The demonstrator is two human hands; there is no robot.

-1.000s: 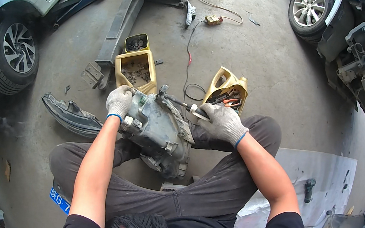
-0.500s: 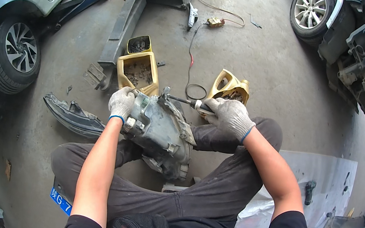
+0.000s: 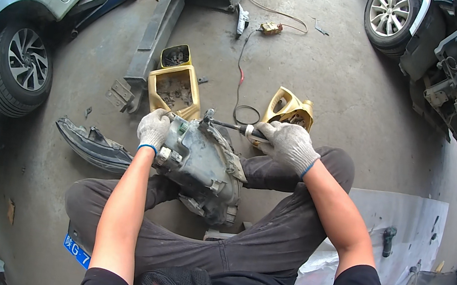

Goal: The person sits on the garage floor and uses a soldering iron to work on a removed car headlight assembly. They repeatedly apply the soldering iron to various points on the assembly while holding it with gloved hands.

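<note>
A dusty grey car headlight (image 3: 201, 159) rests between my bent legs, its back side turned up. My left hand (image 3: 154, 128), in a pale knitted glove, is closed on the headlight's upper left edge; its fingertips are partly hidden. The gloved right hand (image 3: 288, 146) is wrapped round a tool with a black-and-white handle and thin dark shaft (image 3: 225, 124). That shaft points left, its tip at the bracket on the headlight's top corner; whether it touches, I cannot tell. Just beyond the left hand stands a cut-open yellow jug (image 3: 197, 104) with small dark parts inside.
Another cut yellow jug (image 3: 275, 103) holds parts beyond my right hand. A dark cord (image 3: 239, 84) runs to a yellow socket box (image 3: 271, 28). A second lamp (image 3: 92, 147) lies left. Cars with wheels (image 3: 22, 66) flank both sides; a lift arm (image 3: 152, 39) stretches ahead.
The whole view has shifted very slightly. Both hands keep their grip, and the tool stays at the same corner of the headlight.
</note>
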